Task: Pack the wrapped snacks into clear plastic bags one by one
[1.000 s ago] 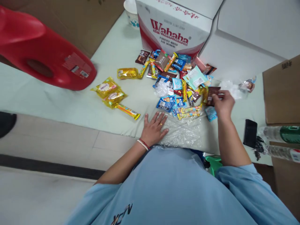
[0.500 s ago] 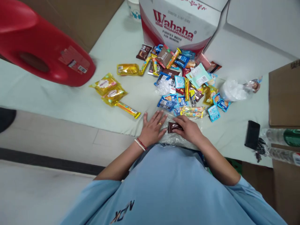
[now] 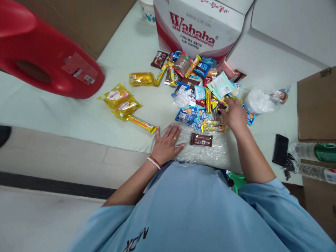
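Our right hand point(image 3: 235, 114) has its fingers bent and slightly parted over the right edge of a mixed heap of small, shiny wrapped snacks point(image 3: 200, 92); we cannot tell whether they grip anything. Just nearer us than those fingertips lie slim yellow stick packets point(image 3: 214, 128), which a low sweep could drag along. Nearer still, between our hands, a dark-brown, oblong wrapped bar point(image 3: 201, 139) rests on crinkled clear plastic film point(image 3: 216, 154). Our left hand point(image 3: 168, 144) lies flat, fingers spread, gripping nothing, at the film's left edge; if it lifted, the slick film might slip, carrying the bar.
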A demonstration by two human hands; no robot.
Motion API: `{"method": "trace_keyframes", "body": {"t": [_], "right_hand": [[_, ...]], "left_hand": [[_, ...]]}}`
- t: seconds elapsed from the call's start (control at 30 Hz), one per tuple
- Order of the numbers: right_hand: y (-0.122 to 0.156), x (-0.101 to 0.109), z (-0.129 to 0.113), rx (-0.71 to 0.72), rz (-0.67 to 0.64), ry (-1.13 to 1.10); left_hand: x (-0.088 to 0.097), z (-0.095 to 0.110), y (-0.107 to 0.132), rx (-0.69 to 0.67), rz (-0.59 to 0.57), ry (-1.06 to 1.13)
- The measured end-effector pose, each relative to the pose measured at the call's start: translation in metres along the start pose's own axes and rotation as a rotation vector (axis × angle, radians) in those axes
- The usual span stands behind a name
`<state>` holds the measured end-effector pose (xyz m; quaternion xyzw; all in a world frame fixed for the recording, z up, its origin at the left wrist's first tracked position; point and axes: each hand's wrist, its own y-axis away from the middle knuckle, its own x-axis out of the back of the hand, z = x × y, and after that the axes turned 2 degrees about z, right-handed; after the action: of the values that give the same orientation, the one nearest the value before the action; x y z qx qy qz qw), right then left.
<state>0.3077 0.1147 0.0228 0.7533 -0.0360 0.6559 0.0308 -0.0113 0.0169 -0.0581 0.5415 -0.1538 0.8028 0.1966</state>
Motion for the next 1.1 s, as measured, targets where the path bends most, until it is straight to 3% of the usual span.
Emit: {"method": "trace_keyframes", "body": {"t": [0.13, 0.37, 0.57, 0.7, 0.83, 0.9, 1.0, 1.1], "right_hand": [[-0.036, -0.007, 0.002, -0.006, -0.168, 0.170], [-0.027, -0.012, 0.017, 0.013, -0.125, 0.277], [-0.021, -0.012, 0.038, 0.127, -0.126, 0.197], [-0.021, -0.002, 0.040, 0.059, -0.066, 0.194], [0.009, 0.029, 0.048, -0.085, 0.178, 0.096], [0.037, 0.042, 0.047, -0.078, 0.222, -0.064], [0.082, 0.040, 0.030, 0.085, 0.026, -0.452], [0.108, 0.013, 0.006, 0.120, -0.188, -0.726]], "left_hand": [[0.000, 0.000, 0.000, 0.004, 0.006, 0.017], [-0.001, 0.000, 0.001, 0.009, 0.013, 0.031], [0.000, -0.001, 0.001, -0.007, 0.012, 0.028], [0.002, -0.001, -0.001, -0.003, -0.008, 0.015], [0.003, 0.000, -0.001, -0.001, -0.030, 0.006], [0.002, -0.001, -0.001, 0.001, -0.028, 0.005], [0.000, -0.002, 0.000, 0.003, -0.027, 0.000], [0.000, -0.002, -0.001, 0.001, -0.031, -0.009]]}}
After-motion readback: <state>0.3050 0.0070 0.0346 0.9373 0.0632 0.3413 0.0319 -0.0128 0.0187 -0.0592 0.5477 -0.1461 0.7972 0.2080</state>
